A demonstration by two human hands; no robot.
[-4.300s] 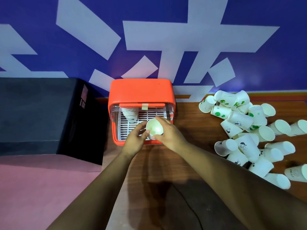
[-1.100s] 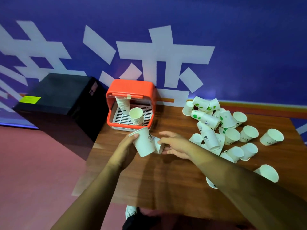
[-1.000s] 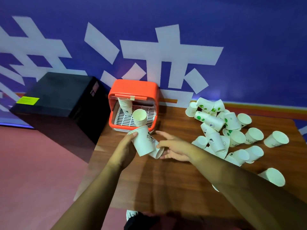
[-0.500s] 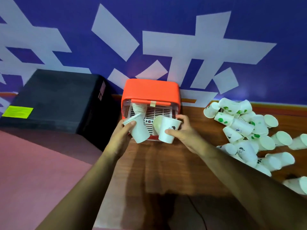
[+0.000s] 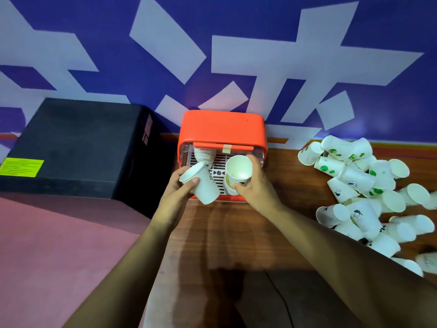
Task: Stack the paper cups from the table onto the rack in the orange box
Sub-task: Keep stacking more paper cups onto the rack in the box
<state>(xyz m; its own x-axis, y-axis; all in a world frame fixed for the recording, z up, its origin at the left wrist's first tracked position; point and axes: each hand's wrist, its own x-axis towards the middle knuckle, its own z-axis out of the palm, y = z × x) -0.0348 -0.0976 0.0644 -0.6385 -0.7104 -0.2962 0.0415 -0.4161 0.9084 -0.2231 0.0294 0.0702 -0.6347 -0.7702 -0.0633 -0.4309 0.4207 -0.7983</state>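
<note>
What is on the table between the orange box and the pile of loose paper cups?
Nothing. In the head view, only a bare strip of wooden table separates the orange box from the pile of loose cups.

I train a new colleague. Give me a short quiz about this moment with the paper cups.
1. True or false: the left hand holds no cup.
2. Where is the cup that the right hand holds? A) above the rack in the orange box B) on the black box C) on the floor
3. Fill in: the loose cups lie on the table to the ____ of the box.
Key: 1 false; 2 A; 3 right.
</note>
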